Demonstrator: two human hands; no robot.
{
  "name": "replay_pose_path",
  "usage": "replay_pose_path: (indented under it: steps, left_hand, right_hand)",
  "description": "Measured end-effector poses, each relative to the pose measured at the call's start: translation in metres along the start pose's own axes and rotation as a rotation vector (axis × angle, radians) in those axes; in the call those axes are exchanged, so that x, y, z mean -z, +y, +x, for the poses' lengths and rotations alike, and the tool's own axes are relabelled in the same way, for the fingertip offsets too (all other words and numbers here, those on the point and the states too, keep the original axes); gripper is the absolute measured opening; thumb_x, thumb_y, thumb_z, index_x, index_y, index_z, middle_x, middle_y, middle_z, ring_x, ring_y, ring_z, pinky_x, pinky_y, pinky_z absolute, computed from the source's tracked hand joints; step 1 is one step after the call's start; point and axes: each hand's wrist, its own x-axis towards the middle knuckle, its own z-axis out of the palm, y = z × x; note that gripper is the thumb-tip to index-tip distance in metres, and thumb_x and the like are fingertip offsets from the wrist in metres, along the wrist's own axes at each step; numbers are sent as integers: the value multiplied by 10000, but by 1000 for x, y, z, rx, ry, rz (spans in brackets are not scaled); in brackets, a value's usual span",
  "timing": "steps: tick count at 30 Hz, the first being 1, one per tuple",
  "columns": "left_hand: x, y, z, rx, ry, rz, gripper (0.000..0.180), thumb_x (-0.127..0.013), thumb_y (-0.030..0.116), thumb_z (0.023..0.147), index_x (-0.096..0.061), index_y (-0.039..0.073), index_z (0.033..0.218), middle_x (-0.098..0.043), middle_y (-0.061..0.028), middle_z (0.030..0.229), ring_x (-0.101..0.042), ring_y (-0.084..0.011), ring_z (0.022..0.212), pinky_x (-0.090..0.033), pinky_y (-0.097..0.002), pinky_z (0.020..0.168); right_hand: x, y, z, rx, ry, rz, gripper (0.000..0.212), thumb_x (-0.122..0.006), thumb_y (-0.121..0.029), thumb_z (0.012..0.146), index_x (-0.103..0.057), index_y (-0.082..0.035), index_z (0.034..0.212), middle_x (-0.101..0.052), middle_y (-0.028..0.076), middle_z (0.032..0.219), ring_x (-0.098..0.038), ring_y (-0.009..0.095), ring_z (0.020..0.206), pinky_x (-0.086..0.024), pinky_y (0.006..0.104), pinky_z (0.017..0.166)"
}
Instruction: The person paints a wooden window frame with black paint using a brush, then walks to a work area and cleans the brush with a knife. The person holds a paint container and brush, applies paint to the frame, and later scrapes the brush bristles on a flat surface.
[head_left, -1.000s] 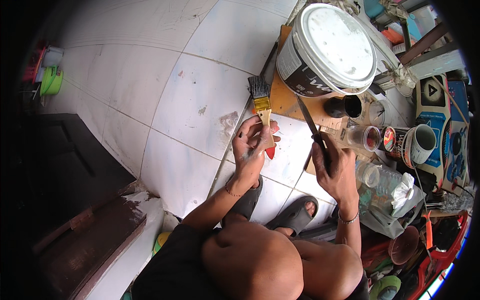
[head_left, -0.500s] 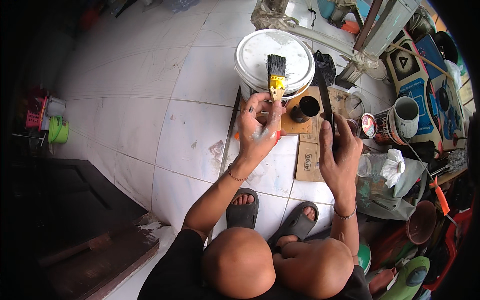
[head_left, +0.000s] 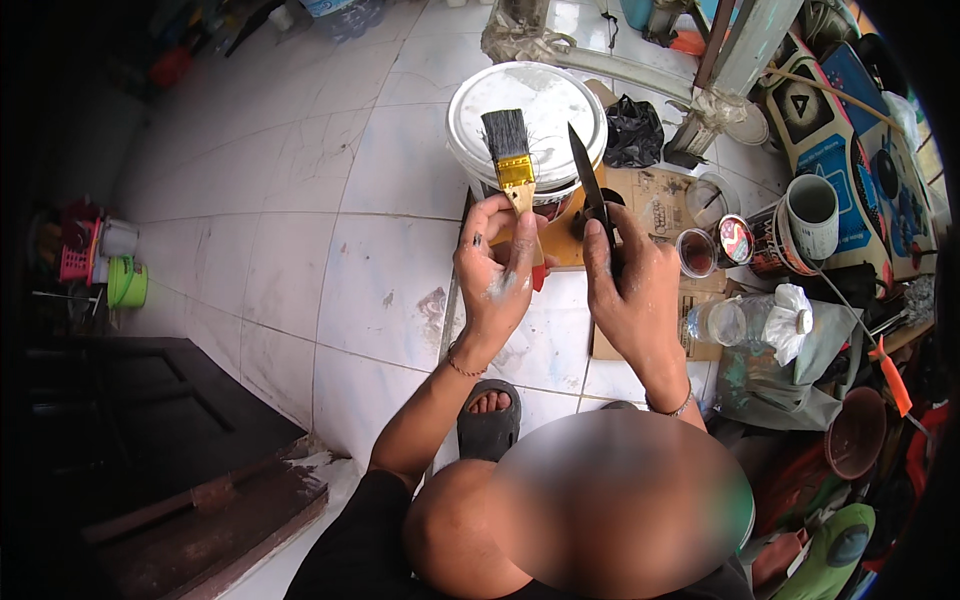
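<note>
Appearing bristles-up over the white-lidded pail [head_left: 556,92], a paintbrush [head_left: 514,168] is gripped by its wooden handle in the left hand [head_left: 496,268]; the right hand [head_left: 640,288] clasps a dark knife [head_left: 584,166], its blade nearer the bristles than half a second ago, seemingly within easier working reach; height above the pail is uncertain.

A green bucket [head_left: 127,283] stands well left of the left grip [head_left: 492,283]; a black plastic bag [head_left: 634,132] lies beyond the right grip [head_left: 638,288].

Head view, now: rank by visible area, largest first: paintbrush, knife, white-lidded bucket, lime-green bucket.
1. White-lidded bucket
2. Paintbrush
3. Knife and lime-green bucket: too close to rank; that bucket sits farther from the camera.
</note>
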Motion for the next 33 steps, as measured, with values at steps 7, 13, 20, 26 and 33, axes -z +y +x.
replay_pose_path:
  steps: [7, 13, 20, 26, 33]
  left_hand:
    - [9, -14, 4, -66, 30, 79, 311, -618, 205, 1000, -524, -27, 1185, -691, -96, 972, -651, -88, 657, -571, -237, 555]
    - [15, -15, -1, -46, 43, 78, 313, -624, 199, 997, -529, -37, 1180, -684, -86, 964, -638, -71, 674, -562, -226, 567]
    - [22, -39, 0, -134, 60, 79, 310, -616, 181, 1003, -540, -46, 1199, -682, -75, 969, -635, -69, 718, -509, -192, 621]
    - [23, -43, -3, -135, 83, 152, 308, -621, 173, 999, -556, -47, 1206, -694, -84, 977, -614, -53, 720, -488, -193, 621]
    - [20, -56, -2, -160, 145, 128, 321, -646, 179, 985, -567, -44, 1200, -702, -94, 1000, -640, -83, 800, -517, -222, 678]
  right_hand:
    - [-19, -2, 2, 105, -8, -68, 213, -611, -166, 934, -650, 10, 1049, -576, 209, 561, -598, 385, 493, -450, 425, 485]
    - [-26, -7, 3, 44, -33, -70, 235, -615, -159, 927, -652, 35, 1054, -585, 215, 574, -598, 396, 499, -459, 438, 493]
    - [-33, -13, 0, 49, -57, -102, 231, -616, -146, 914, -648, 38, 1051, -624, 232, 649, -638, 423, 590, -501, 458, 547]
    - [-36, -13, -1, 22, -56, -83, 233, -615, -160, 915, -648, 23, 1056, -640, 237, 677, -650, 434, 636, -515, 468, 577]
    - [-46, -11, -2, 6, -55, -87, 277, -611, -215, 929, -644, 20, 1072, -636, 216, 647, -654, 414, 615, -513, 461, 569]
